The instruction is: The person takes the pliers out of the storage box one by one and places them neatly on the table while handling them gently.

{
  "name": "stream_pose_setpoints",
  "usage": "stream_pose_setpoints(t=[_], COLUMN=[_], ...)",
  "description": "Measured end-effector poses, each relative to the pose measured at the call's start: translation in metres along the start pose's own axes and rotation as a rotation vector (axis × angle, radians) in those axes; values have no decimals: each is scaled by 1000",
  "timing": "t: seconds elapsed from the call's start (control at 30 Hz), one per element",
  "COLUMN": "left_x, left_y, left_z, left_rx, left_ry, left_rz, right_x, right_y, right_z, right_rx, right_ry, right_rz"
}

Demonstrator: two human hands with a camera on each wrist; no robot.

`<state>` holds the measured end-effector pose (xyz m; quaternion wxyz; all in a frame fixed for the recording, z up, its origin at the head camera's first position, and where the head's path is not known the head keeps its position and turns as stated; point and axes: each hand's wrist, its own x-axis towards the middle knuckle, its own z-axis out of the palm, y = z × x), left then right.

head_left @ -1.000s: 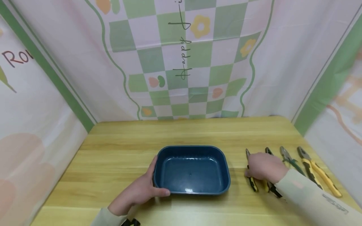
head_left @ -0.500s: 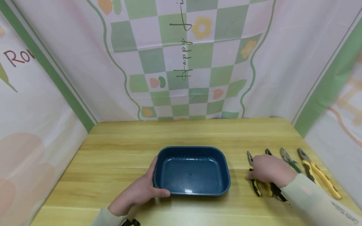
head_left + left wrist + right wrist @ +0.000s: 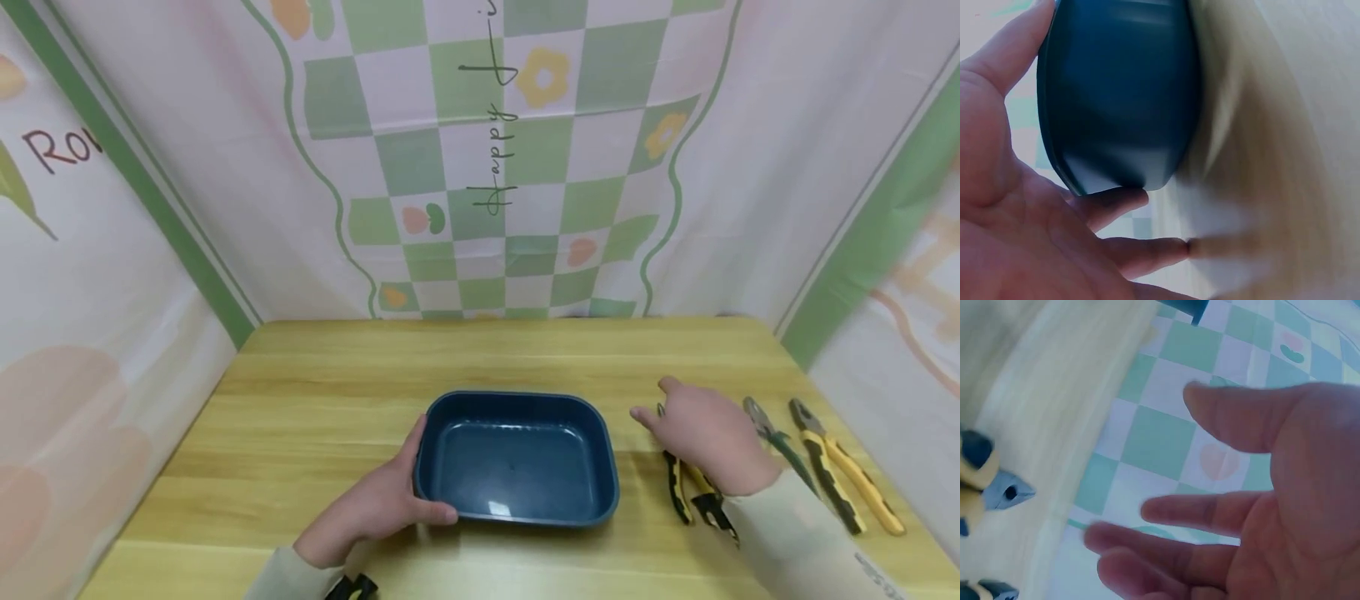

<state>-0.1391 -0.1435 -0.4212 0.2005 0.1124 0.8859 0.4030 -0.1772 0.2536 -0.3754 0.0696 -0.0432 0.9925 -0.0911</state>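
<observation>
A dark blue rectangular plastic tub (image 3: 516,479) with nothing in it stands mid-table. My left hand (image 3: 382,504) grips its left end, thumb along the front rim and fingers against the side. In the left wrist view the thumb and a finger touch the tub wall (image 3: 1122,94). To the right, my right hand (image 3: 708,433) is over the leftmost pliers with black-and-yellow handles (image 3: 677,492), thumb and fingers spread apart. Nothing lies between the fingers in the right wrist view, where a grey plier nose (image 3: 1009,490) shows at left. The hand covers most of the second pair.
Further right lie green-handled pliers (image 3: 783,450) and larger pliers with yellow-and-black handles (image 3: 840,467). The wooden table (image 3: 315,417) ends against a printed cloth backdrop (image 3: 480,275), with cloth on both sides too.
My right hand was bent down at the leftmost pliers with fingers curled; now its thumb and fingers spread apart above them. The left hand and tub keep their places; the head view shifts slightly.
</observation>
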Motion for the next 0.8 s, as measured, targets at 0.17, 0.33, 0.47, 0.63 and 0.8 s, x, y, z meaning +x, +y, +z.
stream_pose_setpoints(t=[0.17, 0.33, 0.47, 0.63, 0.8], left_x=[-1, -4, -8, -15, -12], left_y=[4, 5, 3, 6, 14], left_z=[0, 1, 2, -8, -26], left_rx=[14, 20, 26, 136, 582], left_ry=[-2, -1, -16, 29, 345], left_rz=[34, 58, 63, 19, -40], right_x=[-1, -3, -5, -3, 3], right_y=[-11, -18, -22, -30, -38], right_z=[-4, -4, -3, -1, 2], right_rx=[-26, -36, -32, 7, 40], right_ry=[106, 142, 150, 201, 283], right_rz=[39, 90, 103, 117, 107])
